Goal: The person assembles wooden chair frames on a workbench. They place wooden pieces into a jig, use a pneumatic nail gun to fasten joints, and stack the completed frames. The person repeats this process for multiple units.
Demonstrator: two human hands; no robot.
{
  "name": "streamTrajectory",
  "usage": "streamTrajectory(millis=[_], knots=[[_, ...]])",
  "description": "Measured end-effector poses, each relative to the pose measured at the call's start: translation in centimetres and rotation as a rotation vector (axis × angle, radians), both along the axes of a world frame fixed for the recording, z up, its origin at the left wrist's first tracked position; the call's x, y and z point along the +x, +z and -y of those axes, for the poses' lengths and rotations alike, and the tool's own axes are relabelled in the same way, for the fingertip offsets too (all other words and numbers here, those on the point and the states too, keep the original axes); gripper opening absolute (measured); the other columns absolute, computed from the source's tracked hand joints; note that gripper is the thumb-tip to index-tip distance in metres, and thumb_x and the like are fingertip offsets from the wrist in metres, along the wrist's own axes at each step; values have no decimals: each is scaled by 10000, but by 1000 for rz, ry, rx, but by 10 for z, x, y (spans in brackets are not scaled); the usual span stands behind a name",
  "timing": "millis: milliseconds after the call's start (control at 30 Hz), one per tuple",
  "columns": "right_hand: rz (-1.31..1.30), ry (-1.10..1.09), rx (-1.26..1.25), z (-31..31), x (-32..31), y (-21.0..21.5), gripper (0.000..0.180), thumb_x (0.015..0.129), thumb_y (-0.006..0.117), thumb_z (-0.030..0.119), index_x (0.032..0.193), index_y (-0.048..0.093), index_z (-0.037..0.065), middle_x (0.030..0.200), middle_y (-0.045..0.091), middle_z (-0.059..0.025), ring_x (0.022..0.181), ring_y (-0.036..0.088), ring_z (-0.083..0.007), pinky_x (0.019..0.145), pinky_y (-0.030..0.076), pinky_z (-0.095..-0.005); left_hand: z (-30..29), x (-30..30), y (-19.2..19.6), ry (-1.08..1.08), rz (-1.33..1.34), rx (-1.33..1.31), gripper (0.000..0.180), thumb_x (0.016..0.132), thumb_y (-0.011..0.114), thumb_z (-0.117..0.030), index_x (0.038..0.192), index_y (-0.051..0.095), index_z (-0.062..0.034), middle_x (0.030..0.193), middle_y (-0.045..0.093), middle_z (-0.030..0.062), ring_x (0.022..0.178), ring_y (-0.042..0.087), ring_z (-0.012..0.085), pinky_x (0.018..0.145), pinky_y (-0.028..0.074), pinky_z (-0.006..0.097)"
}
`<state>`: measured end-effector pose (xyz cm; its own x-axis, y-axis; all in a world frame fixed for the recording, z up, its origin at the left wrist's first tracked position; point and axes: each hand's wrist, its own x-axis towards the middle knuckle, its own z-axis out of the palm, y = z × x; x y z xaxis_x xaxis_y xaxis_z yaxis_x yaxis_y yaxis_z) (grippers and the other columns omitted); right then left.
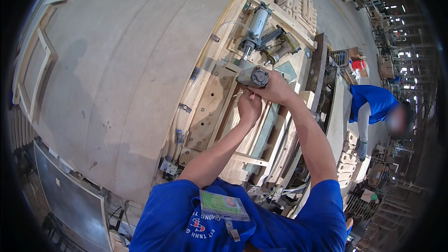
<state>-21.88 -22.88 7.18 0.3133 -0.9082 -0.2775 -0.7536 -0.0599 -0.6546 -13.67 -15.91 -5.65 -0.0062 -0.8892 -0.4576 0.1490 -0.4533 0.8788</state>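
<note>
My right hand [276,88] is wrapped round an air nail gun [253,77], whose round bolted cap faces up. Just below the tool, my left hand [249,105] is closed with its fingers curled together; what it grips, if anything, is hidden. Both hands are over a wooden jig [205,112] with bolted plates and long pale wooden pieces [252,157] along it. Beyond the hands, a silver air cylinder [259,21] is mounted on the jig. A second tool with an olive-brass body [287,46] lies beside it.
A wide bare panel surface [116,88] spreads to the left. Stacked wooden parts [297,7] stand beyond the jig. Clear air hoses [184,98] run along its left edge. At the right, a co-worker in blue [373,105] bends over more wooden parts [346,163].
</note>
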Motion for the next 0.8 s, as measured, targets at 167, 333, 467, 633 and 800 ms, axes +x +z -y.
streamTrajectory(millis=[167, 333, 467, 633, 800], knots=[[-65, -53, 40, -3, 17, 11, 537, 833, 881, 188, 1325, 685, 99, 1071, 793, -169, 978, 769, -362, 898, 597, -401, 2, -3, -14, -1, -36, 45, 263, 1034, 613, -139, 1197, 708, 45, 1093, 785, 214, 1041, 742, 275, 888, 555, 400], [-70, -92, -102, -49, 15, 20, 546, 844, 898, 196, 1328, 683, 64, 1110, 785, -168, 988, 758, -315, 930, 585, -397, -25, 12, 24, -133, 141, 40, 286, 1020, 585, -192, 1151, 711, 29, 1075, 759, 290, 1064, 725, 436, 884, 557, 484], [-13, -69, -16, -111, 34, 44, 570, 820, 884, 129, 1351, 684, 83, 1179, 777, -178, 1089, 759, -351, 959, 589, -405, -100, 37, 31, -244, -23, 164, 249, 986, 628, -187, 1104, 702, 19, 1030, 765, 267, 1019, 738, 455, 873, 562, 508], [134, 27, 117, -181, 62, 25, 636, 788, 917, 78, 1377, 678, 72, 1236, 764, -162, 1094, 761, -291, 965, 590, -379, -176, 97, 49, -338, -396, 510, 176, 1038, 563, -81, 1087, 715, -7, 940, 771, 100, 835, 758, 194, 692, 578, 367], [88, 18, 271, -188, 101, 27, 576, 827, 885, 75, 1365, 679, 63, 1157, 787, -149, 1039, 772, -285, 921, 605, -386, -193, 129, 43, -252, -420, 433, 141, 1044, 556, -42, 999, 683, -3, 842, 686, 57, 697, 683, 122, 509, 490, 296]])
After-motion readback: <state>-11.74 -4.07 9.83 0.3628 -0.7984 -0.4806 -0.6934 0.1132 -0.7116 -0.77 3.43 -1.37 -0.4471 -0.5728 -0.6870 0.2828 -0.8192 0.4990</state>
